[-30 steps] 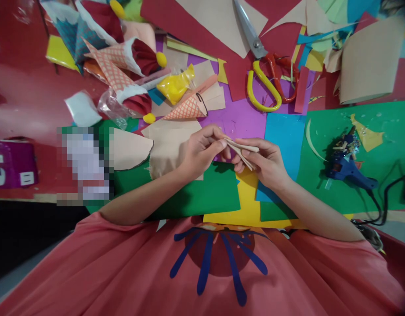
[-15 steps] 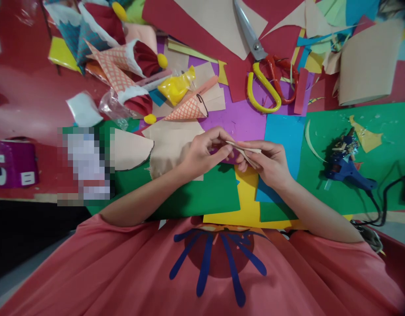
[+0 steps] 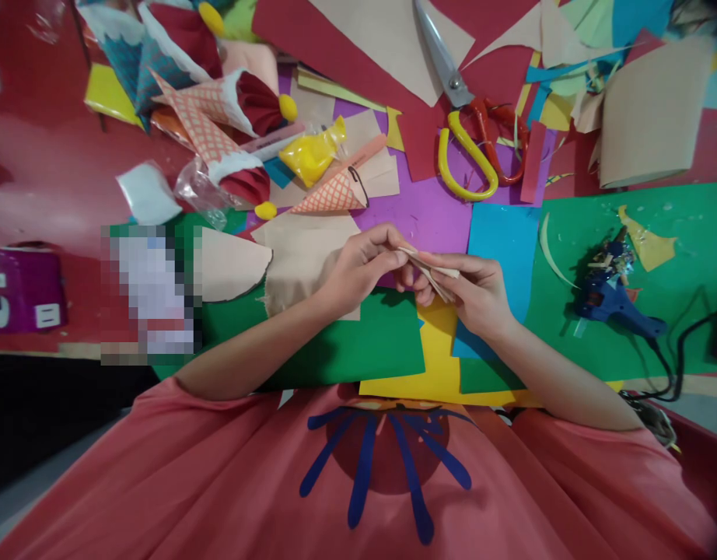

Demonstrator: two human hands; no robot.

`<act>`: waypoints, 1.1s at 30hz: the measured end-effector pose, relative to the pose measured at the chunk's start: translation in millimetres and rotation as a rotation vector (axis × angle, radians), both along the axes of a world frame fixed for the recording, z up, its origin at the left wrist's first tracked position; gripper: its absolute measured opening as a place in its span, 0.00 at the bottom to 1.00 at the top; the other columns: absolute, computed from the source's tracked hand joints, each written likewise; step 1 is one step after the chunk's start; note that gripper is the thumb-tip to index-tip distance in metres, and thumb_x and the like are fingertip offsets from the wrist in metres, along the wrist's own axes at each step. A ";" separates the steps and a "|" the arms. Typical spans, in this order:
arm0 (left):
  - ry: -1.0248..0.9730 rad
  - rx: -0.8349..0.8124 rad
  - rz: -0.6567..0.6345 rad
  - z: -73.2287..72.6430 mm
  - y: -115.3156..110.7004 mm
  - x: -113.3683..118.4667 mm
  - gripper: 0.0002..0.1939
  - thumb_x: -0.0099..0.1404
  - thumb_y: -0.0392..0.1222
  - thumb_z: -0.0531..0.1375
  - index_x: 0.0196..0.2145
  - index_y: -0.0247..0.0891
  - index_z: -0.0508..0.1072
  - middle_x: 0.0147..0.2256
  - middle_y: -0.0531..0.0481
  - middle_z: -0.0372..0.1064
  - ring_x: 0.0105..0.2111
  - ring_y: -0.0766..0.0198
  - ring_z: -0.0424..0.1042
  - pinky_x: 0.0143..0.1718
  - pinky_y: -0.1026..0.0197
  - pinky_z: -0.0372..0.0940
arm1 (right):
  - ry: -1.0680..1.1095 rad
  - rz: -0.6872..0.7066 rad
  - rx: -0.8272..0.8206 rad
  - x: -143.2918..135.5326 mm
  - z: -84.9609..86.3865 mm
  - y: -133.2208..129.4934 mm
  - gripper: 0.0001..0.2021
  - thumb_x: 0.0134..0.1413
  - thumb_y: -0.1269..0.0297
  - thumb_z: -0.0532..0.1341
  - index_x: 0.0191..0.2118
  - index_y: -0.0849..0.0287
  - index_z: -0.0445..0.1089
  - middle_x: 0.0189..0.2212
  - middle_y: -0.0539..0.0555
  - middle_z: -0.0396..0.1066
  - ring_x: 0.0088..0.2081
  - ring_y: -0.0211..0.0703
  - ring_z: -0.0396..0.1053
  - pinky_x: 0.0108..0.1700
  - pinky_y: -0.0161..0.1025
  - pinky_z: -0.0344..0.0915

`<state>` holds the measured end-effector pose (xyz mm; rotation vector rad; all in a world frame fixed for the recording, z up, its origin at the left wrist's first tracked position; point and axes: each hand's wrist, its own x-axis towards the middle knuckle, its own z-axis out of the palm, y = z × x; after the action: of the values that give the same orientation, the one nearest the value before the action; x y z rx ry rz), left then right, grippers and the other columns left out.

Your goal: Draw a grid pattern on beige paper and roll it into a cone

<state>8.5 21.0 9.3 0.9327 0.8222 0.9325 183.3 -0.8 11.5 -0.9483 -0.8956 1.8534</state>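
Observation:
A small folded piece of beige paper (image 3: 431, 269) is held between both hands above the table. My left hand (image 3: 364, 268) pinches its narrow left end with thumb and fingers. On its wider right end, my right hand (image 3: 480, 292) is closed, the thumb below and the fingers along the top. Beneath my left hand lies a beige sheet (image 3: 300, 264), and beside it a rounded cream piece with a dark edge (image 3: 233, 264). A checkered paper cone (image 3: 332, 193) rests above them.
Large scissors with yellow and red handles (image 3: 466, 148) lie at the top centre. A blue glue gun (image 3: 618, 299) with a cord is at right. Decorated cones (image 3: 212, 101) are upper left, a rolled beige sheet (image 3: 653, 117) upper right, and a purple box (image 3: 29, 288) far left.
The folded paper has tilted a little, its right end slightly lower and further left. Both hands keep their hold on it, with only small finger movements.

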 end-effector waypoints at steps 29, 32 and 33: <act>0.662 0.443 -0.128 2.8 -1.2 -11.3 0.23 0.71 0.60 0.44 0.30 0.40 0.62 0.22 0.57 0.65 0.20 0.72 0.62 0.25 0.68 0.56 | -0.281 -0.022 0.084 3.2 12.2 12.4 0.16 0.49 0.58 0.69 0.43 0.57 0.73 0.23 0.44 0.72 0.22 0.30 0.71 0.27 0.29 0.70; 0.627 0.415 -0.118 2.7 -0.8 -11.6 0.22 0.71 0.59 0.46 0.31 0.40 0.64 0.22 0.57 0.66 0.19 0.73 0.62 0.25 0.68 0.57 | -0.303 -0.085 0.097 4.6 9.1 13.9 0.14 0.47 0.57 0.70 0.37 0.58 0.72 0.23 0.45 0.72 0.22 0.30 0.70 0.27 0.29 0.69; 0.618 0.414 -0.119 2.9 0.0 -12.0 0.22 0.71 0.59 0.46 0.31 0.40 0.64 0.22 0.57 0.67 0.19 0.73 0.63 0.25 0.69 0.57 | -0.307 -0.104 0.104 5.2 7.9 14.2 0.14 0.47 0.57 0.70 0.36 0.58 0.71 0.23 0.45 0.72 0.22 0.30 0.70 0.27 0.29 0.69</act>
<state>-3.5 21.0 12.1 1.6611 1.0945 0.7224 188.5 13.4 19.4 -1.2110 -1.0937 1.5827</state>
